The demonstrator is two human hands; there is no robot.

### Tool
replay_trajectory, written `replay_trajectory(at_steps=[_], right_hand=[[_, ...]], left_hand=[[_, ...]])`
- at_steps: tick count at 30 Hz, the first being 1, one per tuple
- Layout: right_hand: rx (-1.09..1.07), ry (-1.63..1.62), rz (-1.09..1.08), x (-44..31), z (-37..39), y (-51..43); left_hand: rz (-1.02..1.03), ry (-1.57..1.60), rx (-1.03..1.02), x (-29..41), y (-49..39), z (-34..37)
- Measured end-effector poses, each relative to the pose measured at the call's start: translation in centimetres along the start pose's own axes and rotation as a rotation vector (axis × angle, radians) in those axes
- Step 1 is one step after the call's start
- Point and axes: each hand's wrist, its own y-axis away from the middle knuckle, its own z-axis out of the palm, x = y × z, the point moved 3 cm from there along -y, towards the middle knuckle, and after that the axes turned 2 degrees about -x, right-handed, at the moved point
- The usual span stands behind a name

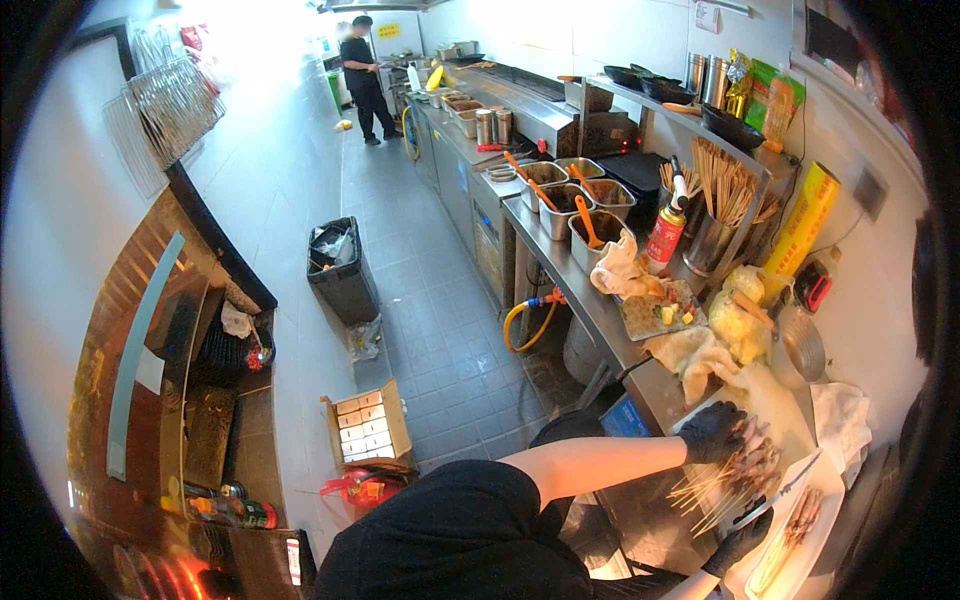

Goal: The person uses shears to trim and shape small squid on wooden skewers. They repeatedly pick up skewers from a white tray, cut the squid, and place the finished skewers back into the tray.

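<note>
In a black glove, my left hand [714, 433] presses its curled fingers on the upper end of a bunch of raw meat skewers [752, 460]. The bare bamboo ends of the bunch fan out towards the counter's front edge. My right hand [742, 538], also gloved in black, holds a knife [787, 486] whose blade slants up and away, just past the skewers. Under the bunch is a pale cutting board [781, 405]. A white tray [819, 541] beside my right hand contains more meat skewers [804, 517].
Cloths [690, 356], a metal tray with food pieces [652, 321] and a gas torch [666, 236] stand further along the counter. Sauce containers [592, 238] with orange-handled utensils follow. A black bin [341, 274] and an open carton [369, 427] are behind. Another person [364, 79] stands far off.
</note>
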Motion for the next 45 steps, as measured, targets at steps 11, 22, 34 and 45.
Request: replay_trajectory(at_steps=[11,22,34,45], right_hand=[[0.021,-0.087,0.053,1.1,-0.2,0.3],[0.103,-0.008,0.144,1.4,0.5,-0.8],[0.107,-0.032,0.082,1.9,0.1,-0.1],[0.067,-0.103,0.148,1.9,0.0,0.2]], left_hand=[[-0.009,-0.056,-0.011,0.6,0.1,0.0],[-0.1,-0.096,-0.06,1.9,0.2,-0.9],[-0.047,-0.214,-0.031,0.9,0.2,0.6],[-0.059,-0.111,-0.045,1.5,-0.1,-0.4]])
